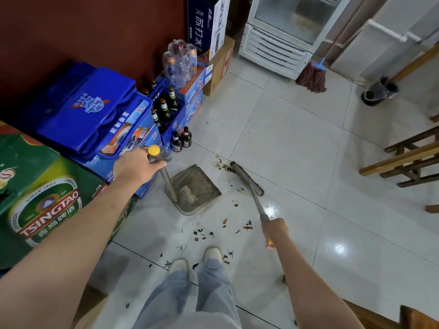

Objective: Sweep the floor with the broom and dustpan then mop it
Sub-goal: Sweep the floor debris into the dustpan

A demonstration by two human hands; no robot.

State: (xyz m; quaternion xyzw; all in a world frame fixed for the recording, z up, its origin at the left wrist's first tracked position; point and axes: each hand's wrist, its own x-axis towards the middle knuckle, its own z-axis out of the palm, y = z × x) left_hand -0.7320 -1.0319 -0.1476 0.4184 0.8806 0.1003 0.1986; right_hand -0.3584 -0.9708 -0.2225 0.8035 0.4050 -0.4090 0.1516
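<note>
On the tiled floor ahead of your feet, the dustpan sits flat, mouth toward the broom, with a bit of pale debris inside. Your left hand grips the top of the dustpan's upright handle, fingers curled round it just under the yellow end cap. Your right hand is wrapped round the broom handle, fingers closed on it; a yellow end pokes out below the fist. Broom head is down on the tile just right of the dustpan, apart from it, with a small clump of scraps at its far end.

Loose dark and brown debris is scattered between the dustpan and your shoes, some of it right at the toes.

Mop leans near the white fridge at the far side, head on the floor, well apart from you.

Left side: green Tsingtao cartons, blue beer crates with bottles, two brown bottles standing on the floor beside them. Wooden benches at right. A black and grey object stands on the floor right of the mop; can't tell what it is.
</note>
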